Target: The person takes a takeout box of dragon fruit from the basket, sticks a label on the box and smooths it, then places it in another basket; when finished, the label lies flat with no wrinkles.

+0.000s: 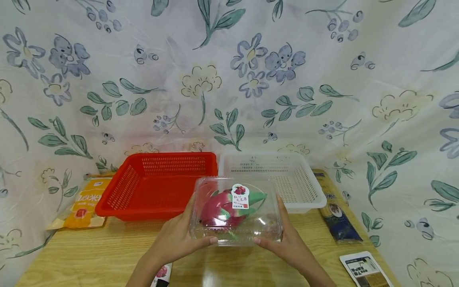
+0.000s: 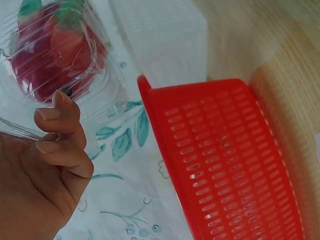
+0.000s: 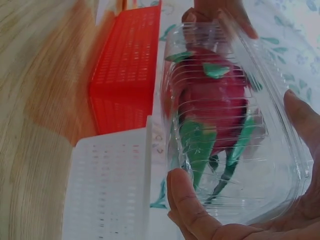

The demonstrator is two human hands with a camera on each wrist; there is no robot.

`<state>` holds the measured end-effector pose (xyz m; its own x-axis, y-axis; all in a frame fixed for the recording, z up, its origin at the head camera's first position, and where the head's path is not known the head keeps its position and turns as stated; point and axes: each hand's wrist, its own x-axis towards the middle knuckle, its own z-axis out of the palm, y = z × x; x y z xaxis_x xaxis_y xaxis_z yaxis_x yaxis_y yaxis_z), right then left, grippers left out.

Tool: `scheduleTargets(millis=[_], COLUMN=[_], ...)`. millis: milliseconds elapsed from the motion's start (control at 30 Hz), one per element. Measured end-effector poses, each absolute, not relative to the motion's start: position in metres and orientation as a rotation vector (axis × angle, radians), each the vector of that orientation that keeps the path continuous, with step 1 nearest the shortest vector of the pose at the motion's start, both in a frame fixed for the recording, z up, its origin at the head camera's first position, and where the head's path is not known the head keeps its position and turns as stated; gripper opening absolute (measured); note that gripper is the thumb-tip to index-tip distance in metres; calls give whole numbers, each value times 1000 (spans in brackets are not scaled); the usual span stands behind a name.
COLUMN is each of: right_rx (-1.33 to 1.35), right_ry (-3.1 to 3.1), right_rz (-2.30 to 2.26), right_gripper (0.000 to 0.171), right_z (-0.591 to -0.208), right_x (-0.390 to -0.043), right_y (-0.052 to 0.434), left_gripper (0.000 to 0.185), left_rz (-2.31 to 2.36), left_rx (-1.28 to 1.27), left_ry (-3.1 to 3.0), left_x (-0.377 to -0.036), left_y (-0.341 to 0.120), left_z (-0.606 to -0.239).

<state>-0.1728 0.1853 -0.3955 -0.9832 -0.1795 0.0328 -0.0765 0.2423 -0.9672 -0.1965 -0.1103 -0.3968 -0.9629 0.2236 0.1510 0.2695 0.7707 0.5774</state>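
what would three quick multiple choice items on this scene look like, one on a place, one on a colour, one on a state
1. Where is the clear box with the dragon fruit?
A. inside the red basket
B. held above the table between both hands
C. lying on the white basket's floor

2. What colours are the two baskets behind it?
A. red and white
B. blue and green
C. both yellow

3. How is the clear box's lid?
A. off and lying on the table
B. propped wide open
C. closed over the fruit

Answers:
1. B, since the left hand and right hand grip its two ends in front of the baskets.
2. A, since the red basket sits to the left of the white basket.
3. C, since the labelled lid covers the fruit in the head view.
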Motion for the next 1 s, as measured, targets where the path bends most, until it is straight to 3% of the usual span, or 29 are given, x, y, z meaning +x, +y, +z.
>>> scheduleTargets(millis=[1000], right_rx=[-195], right_ry=[2387], right_rz=[-1925], right_gripper=[119], right_z=[-395], right_x=[-208], right_y=[190], left_gripper=[120], left_rz=[-1092], left_rx=[-475], left_ry=[-2843], left_x=[-237], left_y=[-103], left_z=[-396])
